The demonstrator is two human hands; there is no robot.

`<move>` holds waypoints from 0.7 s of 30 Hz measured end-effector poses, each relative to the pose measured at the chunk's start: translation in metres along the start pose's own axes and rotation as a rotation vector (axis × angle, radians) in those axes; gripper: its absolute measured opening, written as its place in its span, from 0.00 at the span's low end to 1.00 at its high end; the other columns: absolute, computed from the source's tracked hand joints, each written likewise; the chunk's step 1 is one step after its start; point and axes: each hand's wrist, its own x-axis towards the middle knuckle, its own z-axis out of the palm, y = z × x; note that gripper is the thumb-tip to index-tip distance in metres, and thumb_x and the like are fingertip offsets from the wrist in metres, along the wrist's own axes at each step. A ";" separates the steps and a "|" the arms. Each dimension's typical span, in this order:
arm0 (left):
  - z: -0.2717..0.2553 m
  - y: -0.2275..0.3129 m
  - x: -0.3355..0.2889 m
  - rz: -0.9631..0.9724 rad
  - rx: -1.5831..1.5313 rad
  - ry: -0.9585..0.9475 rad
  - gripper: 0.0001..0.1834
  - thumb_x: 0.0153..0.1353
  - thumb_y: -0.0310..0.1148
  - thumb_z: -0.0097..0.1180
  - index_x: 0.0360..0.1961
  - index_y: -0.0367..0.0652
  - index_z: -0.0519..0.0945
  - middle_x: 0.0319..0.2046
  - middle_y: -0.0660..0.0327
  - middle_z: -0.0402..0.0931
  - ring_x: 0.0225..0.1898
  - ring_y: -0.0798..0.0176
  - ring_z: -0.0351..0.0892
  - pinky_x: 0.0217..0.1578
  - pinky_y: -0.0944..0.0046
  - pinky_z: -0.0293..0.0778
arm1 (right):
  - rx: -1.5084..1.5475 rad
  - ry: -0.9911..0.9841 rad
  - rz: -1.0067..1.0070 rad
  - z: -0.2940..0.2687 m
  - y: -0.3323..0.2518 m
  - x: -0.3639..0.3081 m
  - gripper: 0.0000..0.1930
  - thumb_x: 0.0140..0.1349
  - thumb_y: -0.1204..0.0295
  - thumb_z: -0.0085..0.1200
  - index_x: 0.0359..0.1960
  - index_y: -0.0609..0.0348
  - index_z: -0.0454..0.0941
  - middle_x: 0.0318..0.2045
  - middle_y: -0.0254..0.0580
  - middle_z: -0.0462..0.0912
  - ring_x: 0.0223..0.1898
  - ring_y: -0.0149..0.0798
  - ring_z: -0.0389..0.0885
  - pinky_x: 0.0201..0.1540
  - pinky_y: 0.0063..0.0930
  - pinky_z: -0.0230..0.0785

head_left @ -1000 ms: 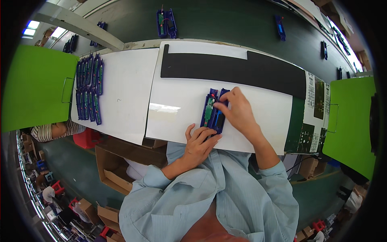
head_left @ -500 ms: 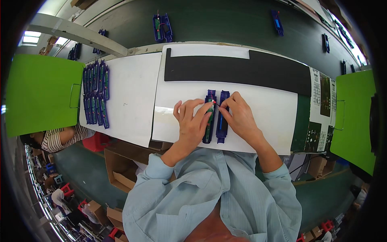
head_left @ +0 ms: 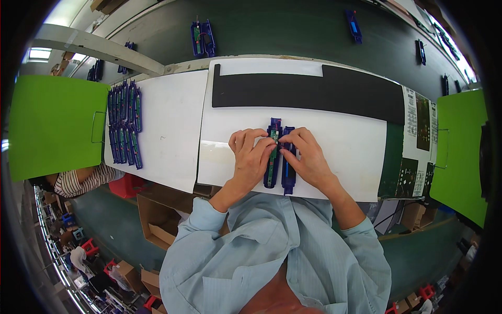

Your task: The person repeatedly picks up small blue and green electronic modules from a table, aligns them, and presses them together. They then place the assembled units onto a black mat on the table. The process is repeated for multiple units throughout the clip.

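Two long blue plastic casing halves lie side by side in front of me on white sheeting. The left casing half [head_left: 270, 177] carries a narrow green circuit board [head_left: 273, 157] with a small white part near its upper middle. A blue strip lies inside the right casing half [head_left: 288, 180]. My left hand [head_left: 251, 159] is closed at the left casing, thumb and forefinger at the edges of the board. Over the right casing, my right hand [head_left: 311, 162] pinches beside the white part, at what looks like a thin dark wire; the fingertips partly hide it.
Two rows of filled blue casings [head_left: 124, 123] stand at the left by a green panel [head_left: 57, 125]. A black strip [head_left: 308, 91] lies beyond my hands. Past it, a dark green belt [head_left: 277, 29] carries more casings. An open cardboard box [head_left: 162, 209] sits below the table's left part.
The right casing half has slid slightly towards me. My right fingertips have come lower and closer to the board. Casings on the belt have shifted left.
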 end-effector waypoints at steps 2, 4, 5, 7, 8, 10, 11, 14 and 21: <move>0.001 0.005 -0.003 -0.089 -0.079 -0.002 0.06 0.64 0.31 0.71 0.42 0.46 0.88 0.51 0.62 0.79 0.57 0.53 0.71 0.62 0.50 0.60 | 0.035 0.056 -0.104 0.007 0.008 0.002 0.08 0.66 0.77 0.68 0.45 0.60 0.87 0.45 0.44 0.79 0.45 0.44 0.80 0.44 0.36 0.75; 0.004 0.010 -0.008 -0.216 -0.176 -0.012 0.06 0.65 0.31 0.71 0.41 0.46 0.88 0.50 0.61 0.79 0.57 0.52 0.70 0.61 0.51 0.60 | 0.104 0.034 0.000 0.012 0.012 -0.001 0.07 0.66 0.77 0.68 0.45 0.60 0.87 0.46 0.42 0.79 0.46 0.43 0.79 0.44 0.34 0.75; 0.006 0.011 -0.010 -0.262 -0.222 -0.005 0.06 0.65 0.31 0.71 0.41 0.46 0.87 0.51 0.61 0.78 0.57 0.52 0.70 0.61 0.50 0.60 | 0.138 0.023 0.051 0.014 0.013 -0.002 0.07 0.66 0.77 0.68 0.45 0.60 0.87 0.47 0.41 0.79 0.47 0.42 0.79 0.45 0.33 0.74; 0.011 0.012 -0.016 -0.358 -0.313 0.008 0.06 0.65 0.32 0.71 0.41 0.47 0.86 0.51 0.62 0.78 0.58 0.52 0.70 0.62 0.49 0.59 | 0.239 0.021 0.128 0.017 0.013 -0.003 0.06 0.66 0.77 0.67 0.44 0.61 0.87 0.47 0.41 0.79 0.47 0.41 0.78 0.46 0.31 0.73; 0.014 0.011 -0.020 -0.381 -0.342 0.014 0.06 0.65 0.33 0.71 0.41 0.47 0.86 0.51 0.62 0.78 0.58 0.52 0.70 0.62 0.49 0.59 | 0.291 0.018 0.166 0.018 0.013 -0.003 0.06 0.66 0.77 0.67 0.44 0.61 0.88 0.47 0.41 0.79 0.48 0.41 0.78 0.46 0.31 0.73; 0.016 0.011 -0.024 -0.430 -0.403 0.026 0.06 0.66 0.33 0.71 0.41 0.46 0.87 0.52 0.61 0.78 0.58 0.52 0.70 0.62 0.49 0.60 | 0.310 0.013 0.183 0.018 0.011 -0.002 0.05 0.67 0.77 0.67 0.43 0.61 0.87 0.47 0.40 0.79 0.49 0.42 0.78 0.48 0.31 0.74; 0.014 0.013 -0.025 -0.390 -0.330 0.031 0.07 0.65 0.33 0.71 0.42 0.47 0.87 0.52 0.61 0.78 0.58 0.52 0.70 0.62 0.48 0.59 | 0.318 0.010 0.193 0.017 0.010 -0.002 0.05 0.67 0.77 0.67 0.43 0.61 0.87 0.47 0.40 0.79 0.49 0.42 0.78 0.49 0.32 0.74; 0.001 0.023 -0.027 -0.271 -0.103 0.033 0.10 0.63 0.33 0.72 0.44 0.47 0.87 0.51 0.60 0.77 0.58 0.51 0.70 0.62 0.48 0.59 | 0.159 0.031 0.026 0.016 0.004 -0.001 0.04 0.66 0.77 0.67 0.41 0.61 0.85 0.50 0.40 0.80 0.53 0.40 0.77 0.53 0.33 0.74; -0.012 0.031 -0.049 -0.129 0.053 -0.076 0.14 0.60 0.26 0.71 0.47 0.43 0.85 0.49 0.59 0.78 0.55 0.51 0.73 0.60 0.48 0.61 | -0.141 -0.197 -0.334 0.005 -0.004 0.012 0.07 0.61 0.78 0.66 0.39 0.60 0.82 0.53 0.42 0.83 0.61 0.51 0.78 0.63 0.44 0.72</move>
